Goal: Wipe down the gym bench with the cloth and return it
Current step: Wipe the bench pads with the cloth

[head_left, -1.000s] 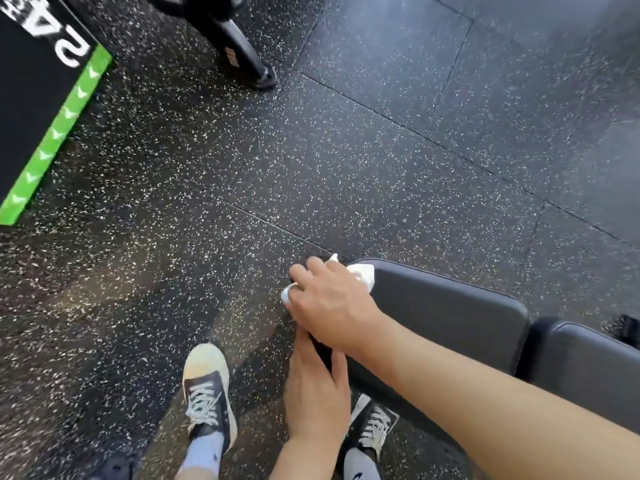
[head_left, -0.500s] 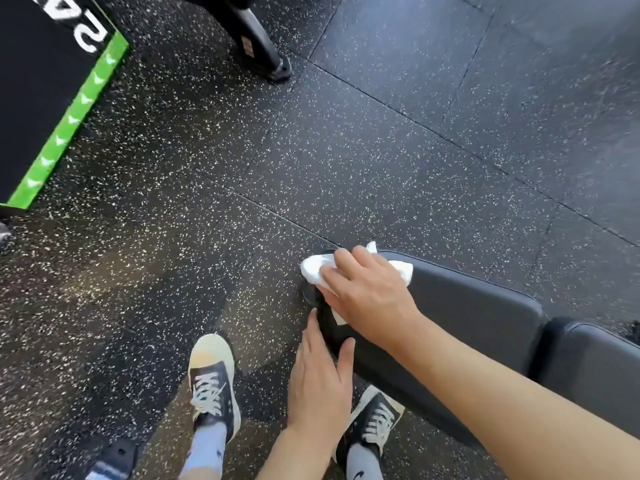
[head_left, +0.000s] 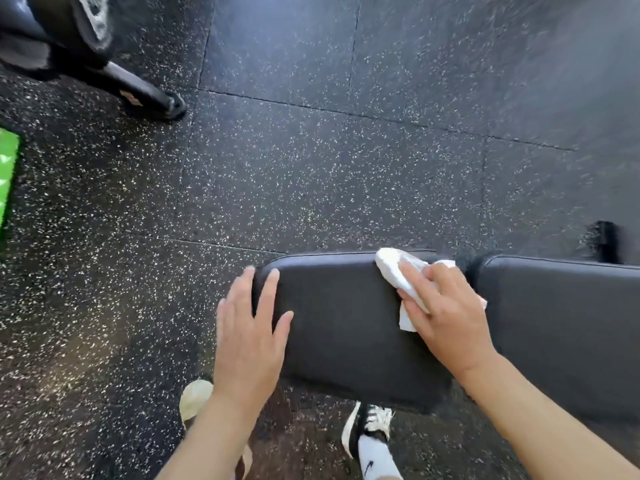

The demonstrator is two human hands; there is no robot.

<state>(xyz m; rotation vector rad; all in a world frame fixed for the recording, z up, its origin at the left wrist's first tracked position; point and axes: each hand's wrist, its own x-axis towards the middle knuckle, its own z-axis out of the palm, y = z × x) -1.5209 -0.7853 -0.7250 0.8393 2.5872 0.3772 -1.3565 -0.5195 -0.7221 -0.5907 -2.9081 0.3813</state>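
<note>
- The speckled rubber floor (head_left: 311, 174), laid in dark tiles, fills most of the view; a green-edged mat (head_left: 7, 181) shows at the left border and a black machine foot (head_left: 149, 97) stands at top left, both well apart from the work.
- The gym bench (head_left: 346, 327) runs across the lower right in two black padded sections: the seat pad nearest the person and a second pad (head_left: 561, 327) to its right, with a narrow gap between them.
- The left hand (head_left: 249, 337) lies flat on the seat pad's left end, fingers straight and spread, grasping nothing; it looks to be steadying the bench.
- The right hand (head_left: 446, 313) presses down on the cloth at the seat pad's far right corner, just beside the gap, with its fingers laid over the cloth rather than curled round it.
- The white cloth (head_left: 394, 271), crumpled, sits under that hand on the pad, its edges poking out above and below the fingers.
- Two sneakers (head_left: 369, 424) show below the bench, on the floor.
- Step in hand, as I judge it: wiping the seat pad, with the task in its middle.
- The next move likely calls for firm flat pressure and sliding the cloth across the gap onto the second pad, without letting it bunch or catch in the gap. Returning the cloth comes afterwards; where it belongs is not in view.
</note>
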